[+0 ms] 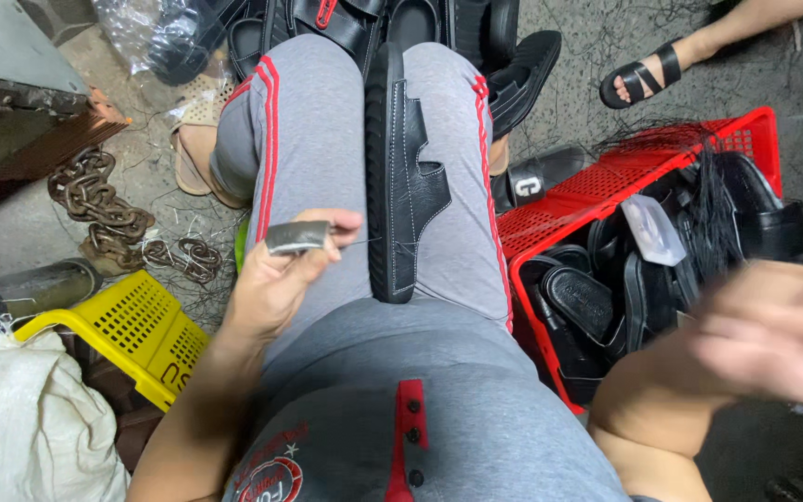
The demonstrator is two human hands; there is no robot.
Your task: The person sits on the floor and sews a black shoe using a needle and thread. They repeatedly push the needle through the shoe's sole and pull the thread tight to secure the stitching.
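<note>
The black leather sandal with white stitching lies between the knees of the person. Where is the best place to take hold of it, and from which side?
Probably the near end of the black leather sandal with white stitching, taken from the right. It stands on its edge between the grey-trousered knees, sole left, strap right, and this end juts free towards the body. The left hand holds a small metal piece; the blurred right hand seems free.

One black sandal (401,177) lies on the lap; one red crate (662,167), one yellow basket (132,325), one rusty chain (104,209), two hands.
</note>
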